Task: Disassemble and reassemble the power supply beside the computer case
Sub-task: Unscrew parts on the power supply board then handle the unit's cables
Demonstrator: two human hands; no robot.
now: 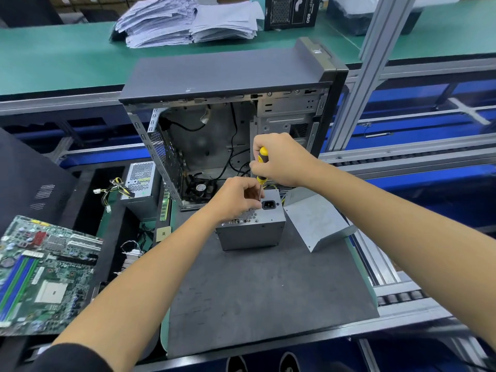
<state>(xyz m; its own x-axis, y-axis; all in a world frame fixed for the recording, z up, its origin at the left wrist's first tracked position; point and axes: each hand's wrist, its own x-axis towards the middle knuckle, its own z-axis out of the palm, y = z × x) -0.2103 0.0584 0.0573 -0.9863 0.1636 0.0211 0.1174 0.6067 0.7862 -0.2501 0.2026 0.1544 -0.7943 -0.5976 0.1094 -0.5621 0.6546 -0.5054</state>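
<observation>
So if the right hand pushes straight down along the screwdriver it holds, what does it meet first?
Probably the power supply. The right hand holds the screwdriver almost upright, tip on the top face near the power socket. The left hand sits right beside the shaft; depth there is unclear.

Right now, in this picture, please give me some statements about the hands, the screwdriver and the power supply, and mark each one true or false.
1. The right hand holds a screwdriver with a yellow and black handle. True.
2. The left hand rests on the power supply. True.
3. The power supply sits inside the case. False: it stands on the dark mat in front of the open case.
4. The screwdriver lies flat on the mat. False: it is upright, tip down at the top of the power supply.
5. A motherboard lies to the left of the mat. True.
6. The metal cover lies to the left of the power supply. False: it lies to its right.
</observation>
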